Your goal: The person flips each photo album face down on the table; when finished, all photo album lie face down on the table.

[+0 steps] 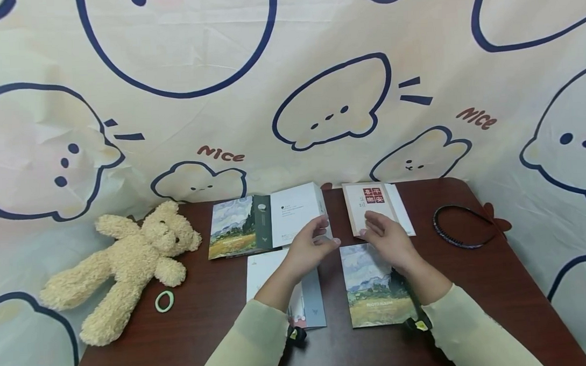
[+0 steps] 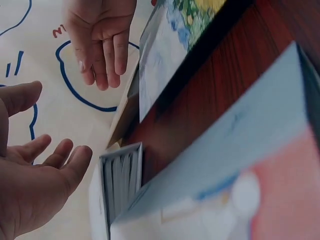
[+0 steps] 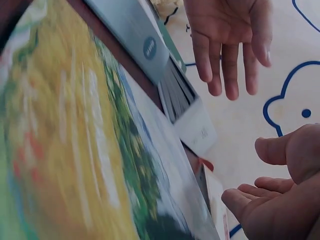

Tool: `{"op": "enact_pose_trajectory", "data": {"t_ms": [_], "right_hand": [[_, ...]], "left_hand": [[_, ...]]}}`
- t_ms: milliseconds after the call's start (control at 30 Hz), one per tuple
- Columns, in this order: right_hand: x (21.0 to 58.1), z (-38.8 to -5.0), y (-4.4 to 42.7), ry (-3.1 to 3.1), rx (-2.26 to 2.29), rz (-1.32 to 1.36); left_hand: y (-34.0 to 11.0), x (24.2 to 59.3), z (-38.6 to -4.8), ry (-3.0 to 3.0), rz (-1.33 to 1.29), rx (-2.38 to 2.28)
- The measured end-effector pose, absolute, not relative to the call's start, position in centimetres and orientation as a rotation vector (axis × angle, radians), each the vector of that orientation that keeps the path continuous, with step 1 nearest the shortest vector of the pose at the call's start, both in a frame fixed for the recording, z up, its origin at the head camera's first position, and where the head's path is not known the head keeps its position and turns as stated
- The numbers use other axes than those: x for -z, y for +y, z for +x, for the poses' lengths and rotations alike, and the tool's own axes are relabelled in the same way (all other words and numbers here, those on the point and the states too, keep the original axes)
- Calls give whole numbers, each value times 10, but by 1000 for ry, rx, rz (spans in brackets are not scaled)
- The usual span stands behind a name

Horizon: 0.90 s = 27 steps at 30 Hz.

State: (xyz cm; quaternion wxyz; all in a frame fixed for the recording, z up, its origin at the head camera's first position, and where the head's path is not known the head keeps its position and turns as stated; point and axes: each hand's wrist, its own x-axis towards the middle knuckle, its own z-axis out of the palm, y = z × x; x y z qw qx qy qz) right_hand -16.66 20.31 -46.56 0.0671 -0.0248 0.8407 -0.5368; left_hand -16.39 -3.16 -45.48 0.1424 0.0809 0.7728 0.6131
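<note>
My left hand (image 1: 307, 250) hovers with relaxed fingers over a white and grey-blue book (image 1: 315, 298) at the front left, holding nothing. My right hand (image 1: 389, 241), also with nothing in it, is above the top edge of a landscape-painting book (image 1: 374, 288). The palms face each other across a gap. Behind the left hand lies a wide book or folder with a painted left part (image 1: 231, 228) and a thick white block (image 1: 294, 212) at its right. A cream booklet with red characters (image 1: 356, 216) lies beyond the right hand, which overlaps its lower edge in the head view.
A beige teddy bear (image 1: 135, 258) lies at the left of the dark wooden table (image 1: 192, 337). Near it is a pale green ring (image 1: 156, 302). A dark braided headband (image 1: 462, 245) lies at the right. A printed cloth (image 1: 252, 125) hangs behind the table.
</note>
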Motion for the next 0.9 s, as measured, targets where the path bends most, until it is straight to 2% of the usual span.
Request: {"op": "enact_pose_trajectory", "data": {"t_ms": [467,900], "right_hand": [[472,-170,249,2715,1349,101],[488,-179,274,2801,1205,140]], "left_hand": [[-5,461,-162,2235,238,-1700],[14,472,-172,2170,79,-1723]]}}
